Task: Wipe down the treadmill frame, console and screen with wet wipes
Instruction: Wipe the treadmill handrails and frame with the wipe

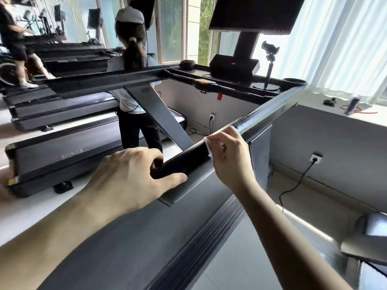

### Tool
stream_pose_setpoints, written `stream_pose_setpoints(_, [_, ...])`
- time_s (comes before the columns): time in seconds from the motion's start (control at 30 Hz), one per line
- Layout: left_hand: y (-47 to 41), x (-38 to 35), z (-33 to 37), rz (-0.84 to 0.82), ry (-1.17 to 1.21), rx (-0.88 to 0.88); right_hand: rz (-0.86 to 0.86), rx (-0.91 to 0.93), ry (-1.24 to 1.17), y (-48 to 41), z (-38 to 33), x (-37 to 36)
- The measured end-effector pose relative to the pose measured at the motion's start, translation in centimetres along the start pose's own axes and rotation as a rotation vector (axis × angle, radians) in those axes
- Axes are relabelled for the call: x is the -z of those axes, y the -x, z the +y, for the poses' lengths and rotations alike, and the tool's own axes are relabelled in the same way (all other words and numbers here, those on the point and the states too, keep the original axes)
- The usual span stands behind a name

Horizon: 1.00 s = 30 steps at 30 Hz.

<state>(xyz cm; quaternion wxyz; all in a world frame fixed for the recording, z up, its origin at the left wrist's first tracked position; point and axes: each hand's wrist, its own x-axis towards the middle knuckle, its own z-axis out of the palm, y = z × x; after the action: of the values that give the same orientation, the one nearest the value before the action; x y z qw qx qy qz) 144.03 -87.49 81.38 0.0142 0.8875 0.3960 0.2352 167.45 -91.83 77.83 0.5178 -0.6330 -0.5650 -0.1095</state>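
Gripping the right handrail (270, 113) of a treadmill, a person's right hand (228, 158) curls its fingers over the bar, with a white wet wipe (207, 144) pressed between palm and metal. Only the wipe's edge shows, at the fingertips. The left hand (129, 174) holds the same rail nearer its free end, fingers hooked over the top and thumb laid straight along the outer side. The two hands are close together but do not touch.

The handrail's long axis runs from the near end under the left hand up and away to the right, where it meets the console's right corner. The far stretch of the bar shines. The left handrail (100, 83) runs across the view to the console's left corner.

A round cup holder (187, 64) sits at the console's left corner and a second cup holder (294, 82) at its right corner; both interiors are dark, and whether they hold anything cannot be told. Between them stand the console (232, 68), showing small red digits, and a phone stand (270, 59). The dark screen (255, 13) rises on a post above.

Below the hands lies the treadmill belt (125, 237). Another person (134, 80) stands on the neighbouring treadmill, back turned. A can (354, 105) stands on the window sill at the right.
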Motion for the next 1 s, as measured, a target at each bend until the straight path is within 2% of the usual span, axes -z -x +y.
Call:
stream_pose_setpoints(0.1, [-1.1,-0.4,2.1,0.004,-0.057,0.017,0.026,-0.086,0.036,-1.9,1.9,0.7])
stream_pose_setpoints(0.2, [-2.0,-0.9,4.1,-0.036,-0.128,0.019,0.064,-0.091,0.025,-1.3,1.2,0.8])
stream_pose_setpoints(0.33, [-2.7,-1.5,5.1,0.000,-0.170,0.019,-0.058,0.044,-0.103,2.1,-1.6,0.4])
stream_pose_setpoints(0.43, [-2.9,-1.7,5.7,0.007,-0.184,0.048,-0.114,0.153,-0.164,2.2,-0.7,0.4])
stream_pose_setpoints(0.63, [-3.5,-1.8,7.0,-0.030,-0.190,0.107,0.055,0.116,-0.081,-1.9,5.3,0.9])
stream_pose_setpoints(0.77, [-3.6,-2.4,7.3,0.007,-0.134,0.127,0.171,0.042,-0.072,-0.5,5.0,-0.2])
stream_pose_setpoints(1.0, [-3.3,-2.9,6.9,0.067,-0.094,0.112,0.127,0.166,-0.321,5.7,0.9,-2.2])
